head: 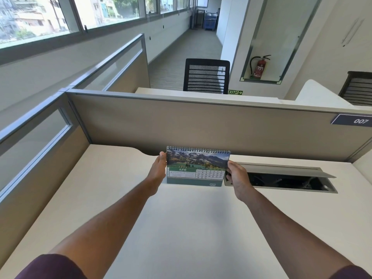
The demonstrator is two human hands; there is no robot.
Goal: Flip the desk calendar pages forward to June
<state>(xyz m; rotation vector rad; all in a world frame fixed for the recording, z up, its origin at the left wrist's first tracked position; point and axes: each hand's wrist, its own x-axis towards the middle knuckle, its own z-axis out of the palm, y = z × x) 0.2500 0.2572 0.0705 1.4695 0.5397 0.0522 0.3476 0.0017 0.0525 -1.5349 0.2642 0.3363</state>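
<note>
A spiral-bound desk calendar (198, 166) stands upright on the white desk (181, 218) near the back partition. Its front page shows a mountain photo above a green band reading JUNE, with a date grid to the right. My left hand (159, 169) holds the calendar's left edge, fingers at the upper corner. My right hand (236, 176) grips the right edge, thumb on the front near mid-height. Both arms reach forward from the bottom of the view.
An open cable tray with a raised grey lid (281, 176) is set into the desk just right of the calendar. A beige partition (201, 125) with a 007 label (360, 120) backs the desk. Black mesh chairs (206, 77) stand beyond.
</note>
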